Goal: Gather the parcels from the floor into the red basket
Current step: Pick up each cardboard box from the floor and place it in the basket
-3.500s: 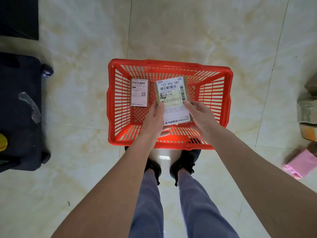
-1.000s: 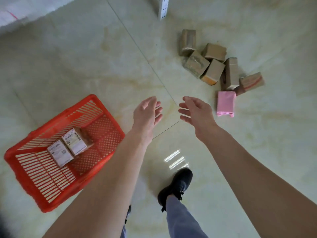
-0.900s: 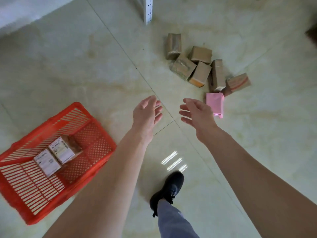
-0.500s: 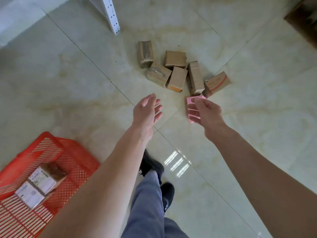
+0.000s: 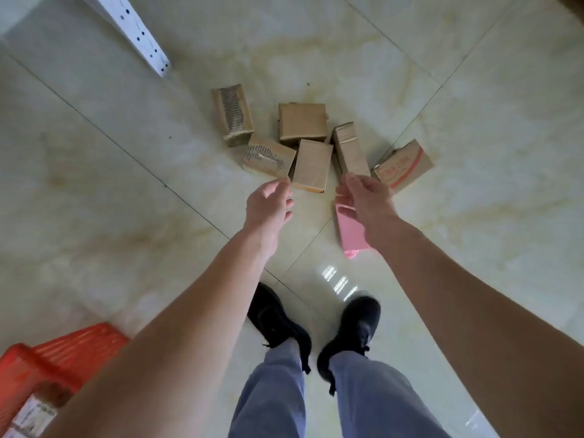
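The red basket sits on the floor at the far left, by the person's feet, with labelled parcels inside. The left hand reaches forward, fingers loose, holding nothing. Past it, six brown boxes lie clustered on the tiles. The right hand hangs over the pink parcel, fingers loosely curled and holding nothing. That parcel lies flat just short of the boxes.

No text can be read. The brown cardboard box with red print, right of centre, and the white-labelled parcel at the lower left corner are both too blurred.
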